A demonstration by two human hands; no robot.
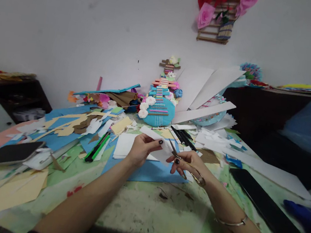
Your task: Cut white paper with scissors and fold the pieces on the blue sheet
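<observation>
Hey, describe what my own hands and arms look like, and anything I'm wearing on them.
Both forearms are bare, with no sleeves over them. The left hand and right hand have black-painted fingernails. A thin silver-coloured bangle circles the right wrist.

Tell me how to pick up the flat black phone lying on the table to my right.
Take the flat black phone across its two long edges near the middle, coming from above. It lies flat on the paint-stained table, so nothing slips under it, and both long edges look clear.
</observation>
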